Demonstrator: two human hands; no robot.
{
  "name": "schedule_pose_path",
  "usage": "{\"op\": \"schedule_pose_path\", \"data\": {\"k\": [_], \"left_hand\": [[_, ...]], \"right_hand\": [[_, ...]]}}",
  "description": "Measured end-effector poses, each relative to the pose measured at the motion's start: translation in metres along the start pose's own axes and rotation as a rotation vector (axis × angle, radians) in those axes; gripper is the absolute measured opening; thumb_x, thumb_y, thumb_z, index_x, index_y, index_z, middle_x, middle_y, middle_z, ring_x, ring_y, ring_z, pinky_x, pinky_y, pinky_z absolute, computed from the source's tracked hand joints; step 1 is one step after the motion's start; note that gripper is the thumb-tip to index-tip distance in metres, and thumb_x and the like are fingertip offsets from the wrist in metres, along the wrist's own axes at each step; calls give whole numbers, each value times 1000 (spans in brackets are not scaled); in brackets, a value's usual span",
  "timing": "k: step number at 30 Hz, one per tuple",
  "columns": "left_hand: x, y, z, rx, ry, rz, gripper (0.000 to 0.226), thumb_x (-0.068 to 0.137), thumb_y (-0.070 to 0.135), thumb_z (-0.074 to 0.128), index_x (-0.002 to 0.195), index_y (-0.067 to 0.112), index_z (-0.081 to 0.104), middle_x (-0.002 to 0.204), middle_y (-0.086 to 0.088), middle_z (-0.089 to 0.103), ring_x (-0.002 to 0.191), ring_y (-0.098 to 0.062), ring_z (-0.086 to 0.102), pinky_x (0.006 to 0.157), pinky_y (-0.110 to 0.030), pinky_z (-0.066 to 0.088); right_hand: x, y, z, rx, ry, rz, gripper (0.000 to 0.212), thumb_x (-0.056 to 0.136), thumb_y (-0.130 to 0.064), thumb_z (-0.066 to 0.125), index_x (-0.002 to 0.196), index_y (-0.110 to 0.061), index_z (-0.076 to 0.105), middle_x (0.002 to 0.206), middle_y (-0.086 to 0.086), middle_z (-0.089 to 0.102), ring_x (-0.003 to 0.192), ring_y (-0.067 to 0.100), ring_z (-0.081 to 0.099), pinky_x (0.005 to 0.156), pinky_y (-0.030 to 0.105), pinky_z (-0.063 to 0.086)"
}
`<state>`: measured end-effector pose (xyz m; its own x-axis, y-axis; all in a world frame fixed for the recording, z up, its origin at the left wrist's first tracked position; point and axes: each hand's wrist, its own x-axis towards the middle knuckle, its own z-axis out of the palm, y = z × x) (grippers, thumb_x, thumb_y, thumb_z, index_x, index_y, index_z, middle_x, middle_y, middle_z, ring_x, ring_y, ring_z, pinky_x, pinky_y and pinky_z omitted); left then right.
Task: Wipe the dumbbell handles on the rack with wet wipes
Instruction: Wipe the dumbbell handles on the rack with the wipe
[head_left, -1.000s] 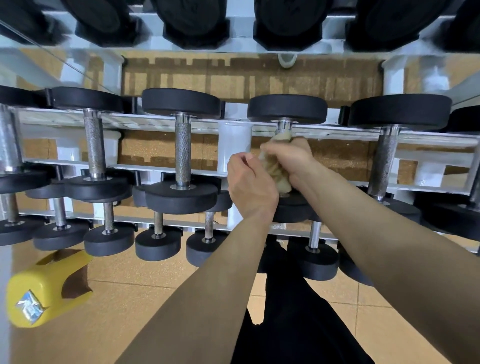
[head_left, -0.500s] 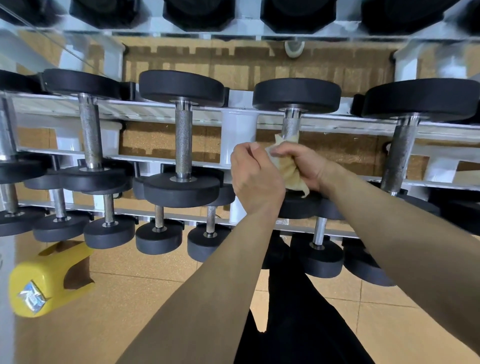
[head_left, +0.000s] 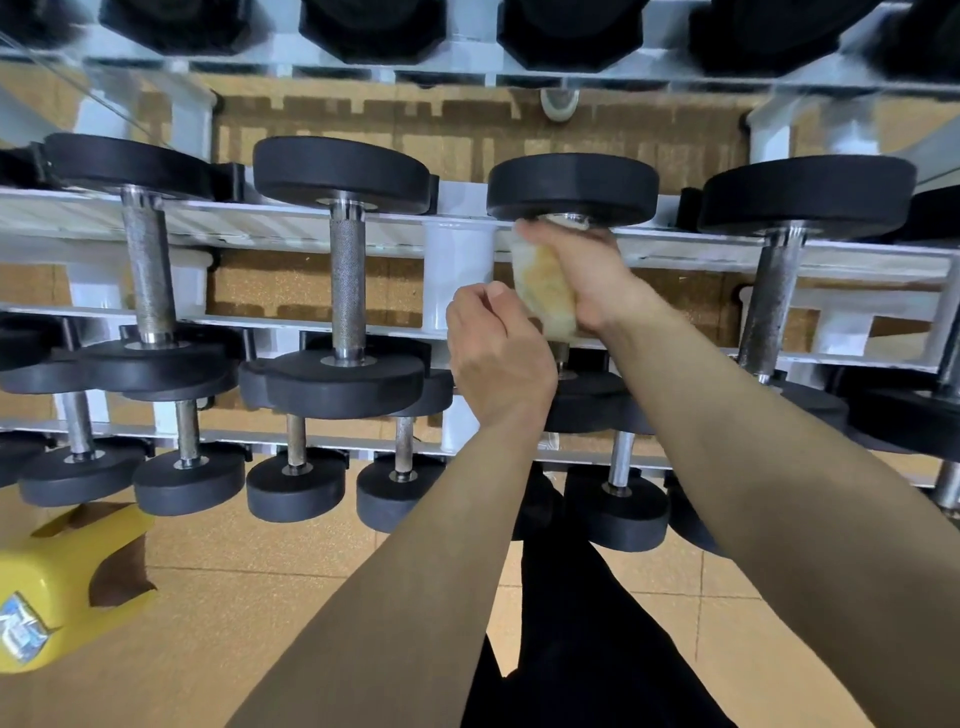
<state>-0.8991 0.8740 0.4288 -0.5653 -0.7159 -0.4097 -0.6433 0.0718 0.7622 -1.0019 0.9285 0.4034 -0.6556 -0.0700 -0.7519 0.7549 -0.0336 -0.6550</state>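
A white rack (head_left: 457, 270) holds rows of black dumbbells with knurled steel handles. My right hand (head_left: 582, 265) grips a yellowish wet wipe (head_left: 543, 291) wrapped round the handle of the third dumbbell (head_left: 571, 187) on the middle shelf, high up against its far weight. The handle itself is hidden under the wipe and hand. My left hand (head_left: 493, 358) hovers just left of the wipe with its fingers curled, holding nothing that I can see. Two bare handles (head_left: 347, 280) (head_left: 148, 270) stand to the left.
A yellow plastic stool (head_left: 62, 587) with a wipe packet on it sits on the tan floor at lower left. Smaller dumbbells (head_left: 296, 483) line the bottom shelf. Another dumbbell (head_left: 769, 296) is to the right. My dark trousers (head_left: 571, 623) are below.
My right hand has slid the wipe up the handle from the near weight to the far weight. My left hand has let go of the wipe and stays lower.
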Motion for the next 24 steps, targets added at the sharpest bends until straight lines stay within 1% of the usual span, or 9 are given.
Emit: {"op": "schedule_pose_path", "data": {"k": [3, 6, 8, 11, 13, 15, 18, 20, 24], "left_hand": [[0, 0, -1, 11, 2, 21, 24, 107, 34, 35, 99, 20, 52, 97, 7, 53, 97, -18, 51, 88, -33, 39], [-1, 1, 0, 10, 1, 10, 25, 107, 33, 35, 100, 18, 53, 98, 6, 53, 98, -18, 50, 87, -30, 36], [-1, 1, 1, 15, 6, 2, 26, 107, 34, 36, 101, 16, 54, 100, 6, 54, 99, -18, 50, 86, -29, 35], [0, 1, 2, 24, 21, 6, 25, 107, 33, 37, 100, 16, 54, 99, 6, 54, 100, -19, 51, 85, -29, 35], [0, 3, 1, 32, 18, 2, 24, 107, 33, 37, 99, 17, 53, 100, 5, 55, 101, -20, 52, 85, -29, 34], [-1, 3, 2, 41, 14, 1, 23, 107, 33, 37, 98, 18, 52, 100, 4, 55, 100, -21, 51, 84, -30, 34], [-1, 4, 1, 31, 14, -10, 25, 107, 33, 36, 98, 17, 53, 100, 2, 56, 98, -20, 51, 86, -33, 37], [0, 2, 2, 37, 13, -14, 27, 107, 34, 36, 99, 16, 54, 101, 2, 57, 98, -21, 51, 87, -35, 39], [-1, 1, 2, 38, 7, -22, 28, 107, 35, 35, 99, 17, 54, 102, 3, 56, 97, -17, 49, 88, -34, 38]], "right_hand": [[2, 2, -11, 160, -269, 142, 15, 89, -26, 72, 86, -12, 66, 63, 0, 56, 55, 14, 57, 53, 28, 49], [1, 16, -18, 208, -446, 194, 33, 96, -25, 55, 64, -19, 58, 53, -5, 47, 48, 9, 43, 52, 22, 40], [-3, 26, -26, 113, -488, 227, 26, 94, -20, 56, 71, -12, 66, 59, -1, 58, 54, 11, 55, 54, 23, 48], [-14, 35, -32, 19, -529, 249, 19, 93, -8, 61, 108, 2, 64, 87, 11, 69, 79, 19, 68, 65, 27, 58], [-17, 38, -32, -153, -455, 172, 18, 90, -8, 70, 106, 0, 67, 89, 9, 73, 81, 17, 70, 66, 28, 58], [-22, 38, -29, -388, -286, 82, 32, 80, -21, 82, 102, -1, 72, 90, 6, 76, 80, 14, 70, 71, 33, 60], [-29, 36, -24, -577, -67, 6, 32, 70, -33, 88, 88, -10, 75, 85, 0, 78, 75, 11, 69, 74, 33, 59], [-27, 38, -21, -477, 12, 33, 32, 67, -29, 92, 87, -10, 76, 81, 0, 77, 73, 11, 72, 67, 29, 59], [-20, 36, -11, -160, 106, 76, 33, 65, -17, 93, 89, -1, 76, 78, 8, 77, 74, 23, 75, 65, 36, 61]]}}
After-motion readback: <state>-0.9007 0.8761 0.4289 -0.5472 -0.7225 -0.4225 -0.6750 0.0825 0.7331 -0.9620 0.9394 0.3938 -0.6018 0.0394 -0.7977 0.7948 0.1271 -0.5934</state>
